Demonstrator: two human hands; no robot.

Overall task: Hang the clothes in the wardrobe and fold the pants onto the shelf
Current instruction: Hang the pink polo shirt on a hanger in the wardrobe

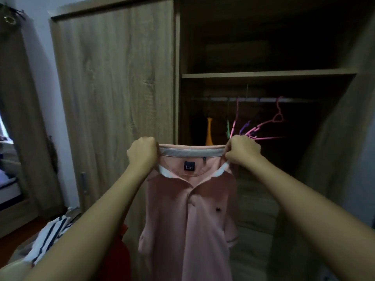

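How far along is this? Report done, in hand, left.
Done: nothing visible; the hangers on the rail look bare. In hand: left hand and right hand grip the pink polo shirt by its collar. Left: hang it, then the striped garment and red garment.

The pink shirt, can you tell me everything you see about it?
The pink shirt is a soft-looking polo with short sleeves, a front placket and a tiny dark emblem on the chest. Its collar is turned up, showing a grey band and white edging, with a dark label inside the neck. The left hand and right hand grip the collar's ends, stretching it; the shirt hangs straight down, on no hanger.
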